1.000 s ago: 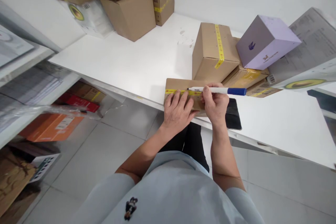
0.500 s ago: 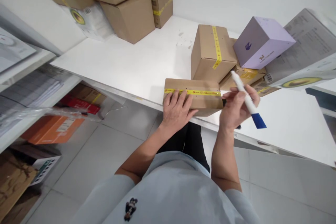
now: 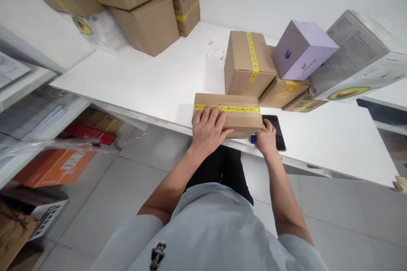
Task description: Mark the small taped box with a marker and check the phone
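In the head view a cardboard box [image 3: 243, 119] with yellow printed tape along its top sits at the front edge of the white table [image 3: 152, 84]. My left hand [image 3: 208, 129] rests on its left part, fingers spread across the tape. Down at the box's right end, my right hand [image 3: 266, 139] is closed around a marker [image 3: 253, 139]. Only the marker's blue end shows; the rest is hidden by the hand. A black phone [image 3: 280, 135] lies flat on the table, partly behind my right hand.
Behind the box stands a taller taped carton [image 3: 238, 76]. A lilac box [image 3: 299, 53], smaller cartons [image 3: 286, 93] and a leaning white box [image 3: 352, 51] with an avocado print are to its right. More cartons [image 3: 149, 25] are stacked at back left; shelves [image 3: 38, 135] stand left.
My right hand has come down to the table beside the box's right end, bringing the marker from its raised position. My left hand stays on the box. The view has shifted slightly.
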Demonstrator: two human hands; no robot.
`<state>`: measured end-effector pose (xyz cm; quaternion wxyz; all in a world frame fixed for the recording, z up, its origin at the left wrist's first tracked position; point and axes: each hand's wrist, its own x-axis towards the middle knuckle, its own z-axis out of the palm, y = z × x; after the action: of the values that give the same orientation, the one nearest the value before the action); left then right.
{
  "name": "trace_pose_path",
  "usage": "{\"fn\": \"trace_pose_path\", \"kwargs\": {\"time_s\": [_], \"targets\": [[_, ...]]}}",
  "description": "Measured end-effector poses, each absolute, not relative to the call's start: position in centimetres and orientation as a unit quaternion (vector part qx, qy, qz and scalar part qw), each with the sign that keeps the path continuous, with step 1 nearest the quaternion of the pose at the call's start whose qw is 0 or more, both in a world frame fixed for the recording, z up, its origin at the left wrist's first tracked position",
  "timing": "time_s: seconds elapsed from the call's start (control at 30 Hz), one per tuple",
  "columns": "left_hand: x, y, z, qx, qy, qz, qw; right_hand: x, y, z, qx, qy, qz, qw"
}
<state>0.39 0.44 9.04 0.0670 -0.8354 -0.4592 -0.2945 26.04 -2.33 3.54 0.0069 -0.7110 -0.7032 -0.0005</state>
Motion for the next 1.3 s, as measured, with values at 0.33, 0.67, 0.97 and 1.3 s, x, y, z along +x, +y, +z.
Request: {"fn": "trace_pose_path", "kwargs": {"time_s": [0.33, 0.67, 0.97, 1.3], "targets": [[0.6, 2.2, 9.4, -0.843, -0.457, -0.277, 0.056, 25.7, -2.6, 4.2, -0.793, -0.602, -0.011, 0.092], [0.7, 1.2, 8.8, -0.801, -0.457, -0.387, 0.014, 28.1, -6.7, 3.2, -0.880, -0.451, 0.056, 0.137], [2.0, -3.4, 7.2, -0.810, -0.287, -0.500, -0.111, 29.7, -6.9, 5.1, -0.865, -0.314, 0.192, 0.340], [5.4, -6.2, 7.6, -0.644, -0.268, -0.446, -0.561, 22.6, -10.5, 10.1, -0.649, -0.308, 0.309, 0.624]]}}
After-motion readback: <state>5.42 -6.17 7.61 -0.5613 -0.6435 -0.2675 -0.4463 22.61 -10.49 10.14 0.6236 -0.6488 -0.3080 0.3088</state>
